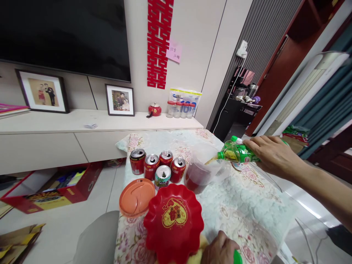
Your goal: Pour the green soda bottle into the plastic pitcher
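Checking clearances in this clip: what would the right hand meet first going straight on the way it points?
Led by the tilted green bottle it holds, the right hand would probably meet the translucent container first, though depth is unclear in this single view.

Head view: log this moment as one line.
Right hand: holds tilted green bottle | Flow: liquid streaming into translucent container | Left hand: near red dish, grip unclear | Cans: standing beside container

Table (275,220) under flowered cloth (233,209). On it: four red cans (151,172), one green can (162,180) bunched; clear jug (198,169) of dark liquid (194,181) just beside; nearer, red wavy-edged dish (173,234), orange plate (134,196) beside it.
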A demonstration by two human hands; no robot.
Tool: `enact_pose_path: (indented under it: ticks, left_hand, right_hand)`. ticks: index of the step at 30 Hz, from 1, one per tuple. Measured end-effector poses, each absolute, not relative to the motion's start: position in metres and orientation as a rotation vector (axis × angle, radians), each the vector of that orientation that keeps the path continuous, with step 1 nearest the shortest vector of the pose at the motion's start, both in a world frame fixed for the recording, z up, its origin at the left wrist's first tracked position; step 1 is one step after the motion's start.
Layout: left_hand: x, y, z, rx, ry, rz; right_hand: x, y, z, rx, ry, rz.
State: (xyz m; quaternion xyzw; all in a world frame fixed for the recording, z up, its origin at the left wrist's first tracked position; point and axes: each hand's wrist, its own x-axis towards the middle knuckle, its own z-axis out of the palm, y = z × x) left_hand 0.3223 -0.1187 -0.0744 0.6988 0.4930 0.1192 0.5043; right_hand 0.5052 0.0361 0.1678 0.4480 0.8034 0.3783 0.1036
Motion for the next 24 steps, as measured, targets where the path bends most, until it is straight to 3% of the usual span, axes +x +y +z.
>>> enact_pose_path:
  ticks: [10,24]
  left_hand:
    - [0.318,-0.117,-0.055,1.658,1.182,0.287]
    - [0.26,-0.122,-0.021,1.388,1.016,1.161]
  right_hand:
    - [0.494,0.033,0.178,1.282,2.435,1.146]
    - [0.451,0.022,0.197,1.159,2.445,1.325]
